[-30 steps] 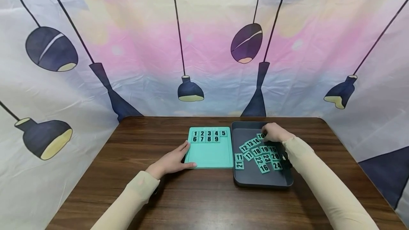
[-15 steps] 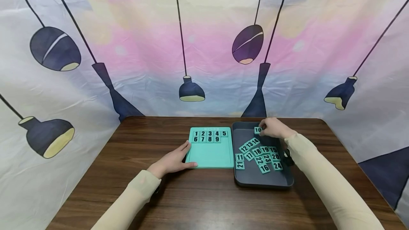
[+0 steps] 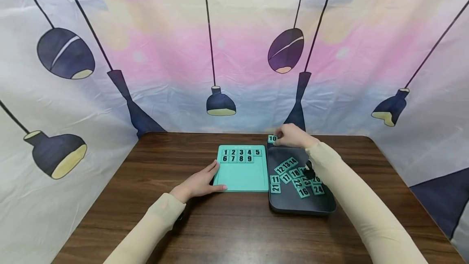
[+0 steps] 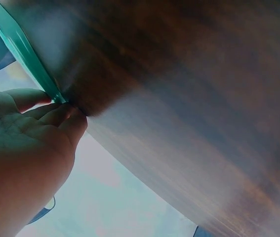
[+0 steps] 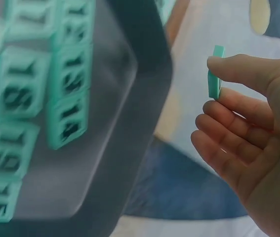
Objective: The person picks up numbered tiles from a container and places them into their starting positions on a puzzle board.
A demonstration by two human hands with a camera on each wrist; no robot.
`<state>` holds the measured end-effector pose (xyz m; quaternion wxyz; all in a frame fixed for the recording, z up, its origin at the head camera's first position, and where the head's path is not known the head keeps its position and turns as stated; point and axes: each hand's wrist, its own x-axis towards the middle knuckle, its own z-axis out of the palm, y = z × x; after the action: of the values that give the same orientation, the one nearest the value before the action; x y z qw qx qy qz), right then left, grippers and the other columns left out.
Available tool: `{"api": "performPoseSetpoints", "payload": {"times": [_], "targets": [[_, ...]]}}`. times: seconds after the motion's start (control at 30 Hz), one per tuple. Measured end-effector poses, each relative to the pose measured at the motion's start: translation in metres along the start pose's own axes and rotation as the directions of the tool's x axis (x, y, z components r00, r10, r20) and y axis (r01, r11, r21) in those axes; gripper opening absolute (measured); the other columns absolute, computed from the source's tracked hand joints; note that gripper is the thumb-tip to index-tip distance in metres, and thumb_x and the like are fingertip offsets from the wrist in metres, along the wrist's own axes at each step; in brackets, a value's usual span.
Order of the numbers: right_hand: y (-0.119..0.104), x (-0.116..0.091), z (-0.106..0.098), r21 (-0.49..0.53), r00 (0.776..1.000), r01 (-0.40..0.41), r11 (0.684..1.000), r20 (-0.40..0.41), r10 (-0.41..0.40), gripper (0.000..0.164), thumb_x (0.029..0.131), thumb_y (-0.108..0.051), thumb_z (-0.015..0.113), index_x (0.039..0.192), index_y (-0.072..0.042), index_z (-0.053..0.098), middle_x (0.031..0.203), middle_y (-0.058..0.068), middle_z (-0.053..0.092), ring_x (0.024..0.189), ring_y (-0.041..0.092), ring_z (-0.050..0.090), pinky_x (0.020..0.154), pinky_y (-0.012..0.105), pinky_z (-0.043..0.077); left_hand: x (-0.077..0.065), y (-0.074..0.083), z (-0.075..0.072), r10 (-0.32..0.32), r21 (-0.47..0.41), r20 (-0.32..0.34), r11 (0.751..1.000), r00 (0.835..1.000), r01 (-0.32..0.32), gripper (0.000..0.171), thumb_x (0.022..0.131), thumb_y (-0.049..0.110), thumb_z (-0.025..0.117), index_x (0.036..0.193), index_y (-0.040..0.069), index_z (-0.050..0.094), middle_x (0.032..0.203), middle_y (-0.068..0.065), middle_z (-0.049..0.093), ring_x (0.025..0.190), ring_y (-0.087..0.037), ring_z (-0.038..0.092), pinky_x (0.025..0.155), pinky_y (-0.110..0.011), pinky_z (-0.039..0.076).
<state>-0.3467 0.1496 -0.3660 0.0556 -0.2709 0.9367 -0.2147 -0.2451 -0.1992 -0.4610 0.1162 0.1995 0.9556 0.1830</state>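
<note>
The right hand (image 3: 293, 135) pinches a small teal number tile marked 10 (image 3: 272, 138) between thumb and index finger, above the far left corner of the dark grey tray (image 3: 289, 206). In the right wrist view the tile (image 5: 215, 74) is seen edge-on, and the other fingers curl loosely below it. At the near left corner of a teal board (image 3: 239, 178), the left hand (image 3: 196, 183) rests with spread fingers against the edges. Its fingertips (image 4: 73, 111) touch the board's rim in the left wrist view. Number tiles 1 to 9 (image 3: 241, 156) sit in rows along the board's upper part.
Several loose number tiles (image 3: 293, 173) lie in the tray at various angles, partly covered by the right wrist. The tray stands right beside the board on a brown wooden table (image 3: 234, 223). A printed cloth with lamp pictures (image 3: 176, 72) hangs behind the table.
The right hand has lifted tile 10 out of the tray and carried it left and away, past the tray's far left corner. The left hand has stayed at the board.
</note>
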Motion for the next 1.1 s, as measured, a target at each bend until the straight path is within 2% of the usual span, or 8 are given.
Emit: {"api": "performPoseSetpoints", "payload": {"times": [0.23,0.37,0.63,0.77,0.87,0.93,1.0,1.1], "targets": [[-0.037,0.025,-0.008,0.053,1.000,0.002,0.999,-0.003,-0.002,0.043,0.088,-0.026,0.066,0.122,-0.002,0.059,0.111,0.010,0.062,0.098,0.023,0.058,0.080,0.038,0.048,0.000,0.000,-0.001,0.006,0.006,-0.002,1.000,1.000,-0.006,0.098,0.081,0.068,0.052,0.150,0.009,0.015,0.155,-0.009,0.007,0.137,-0.025,0.021,0.102,-0.044,0.032],[-0.052,0.037,-0.004,0.042,1.000,0.021,0.999,-0.014,-0.020,0.042,0.087,-0.026,0.067,0.122,-0.003,0.060,0.110,0.008,0.062,0.097,0.021,0.058,0.080,0.037,0.048,0.000,0.000,0.000,0.019,0.003,-0.001,1.000,1.000,-0.019,0.098,0.081,0.068,0.051,0.150,0.008,0.015,0.155,-0.009,0.007,0.137,-0.025,0.021,0.103,-0.044,0.031],[-0.060,0.043,0.033,-0.105,0.985,0.005,0.994,0.172,0.013,0.036,0.086,-0.027,0.069,0.116,-0.008,0.064,0.106,0.004,0.062,0.091,0.017,0.059,0.077,0.033,0.049,-0.001,0.000,0.000,0.020,0.009,0.001,1.000,1.000,-0.020,0.098,0.081,0.069,0.050,0.150,0.009,0.015,0.155,-0.009,0.007,0.137,-0.025,0.022,0.102,-0.044,0.032],[-0.058,0.041,0.047,-0.157,0.977,0.006,0.988,0.213,0.028,0.036,0.085,-0.024,0.070,0.114,-0.005,0.065,0.105,0.005,0.062,0.083,0.014,0.057,0.074,0.032,0.048,-0.001,0.001,-0.001,0.020,0.013,0.004,1.000,1.000,-0.020,0.098,0.081,0.069,0.050,0.150,0.009,0.015,0.155,-0.009,0.007,0.137,-0.025,0.022,0.102,-0.044,0.032],[-0.057,0.039,0.053,-0.163,0.974,0.013,0.987,0.225,0.024,0.022,0.083,-0.020,0.071,0.100,-0.006,0.070,0.085,0.002,0.063,0.063,0.011,0.049,0.063,0.030,0.043,-0.001,0.001,0.000,0.012,0.014,0.007,1.000,1.000,-0.012,0.098,0.081,0.069,0.050,0.150,0.009,0.014,0.155,-0.009,0.007,0.137,-0.025,0.022,0.102,-0.044,0.032],[-0.056,0.038,0.055,-0.169,0.971,0.005,0.986,0.235,0.036,0.009,0.083,-0.019,0.072,0.084,-0.010,0.069,0.065,-0.003,0.052,0.052,0.010,0.037,0.055,0.028,0.036,-0.001,0.001,-0.001,0.010,0.012,0.008,1.000,1.000,-0.010,0.098,0.081,0.069,0.050,0.150,0.009,0.014,0.155,-0.009,0.007,0.137,-0.025,0.021,0.102,-0.044,0.032],[-0.055,0.037,0.058,-0.181,0.967,-0.005,0.984,0.249,0.050,0.020,0.082,-0.018,0.072,0.067,-0.013,0.060,0.052,-0.004,0.035,0.047,0.011,0.024,0.050,0.029,0.028,-0.002,0.001,-0.001,0.009,0.007,0.007,1.000,1.000,-0.009,0.098,0.081,0.069,0.051,0.150,0.009,0.014,0.155,-0.009,0.007,0.137,-0.026,0.022,0.102,-0.044,0.032],[-0.053,0.036,0.061,-0.215,0.964,-0.017,0.977,0.255,0.073,0.034,0.082,-0.016,0.073,0.058,-0.016,0.049,0.051,-0.006,0.023,0.046,0.011,0.018,0.048,0.027,0.025,-0.002,0.001,-0.001,0.011,0.003,0.002,1.000,1.000,-0.011,0.098,0.081,0.069,0.051,0.150,0.009,0.015,0.155,-0.009,0.007,0.137,-0.026,0.022,0.102,-0.044,0.032]]}}
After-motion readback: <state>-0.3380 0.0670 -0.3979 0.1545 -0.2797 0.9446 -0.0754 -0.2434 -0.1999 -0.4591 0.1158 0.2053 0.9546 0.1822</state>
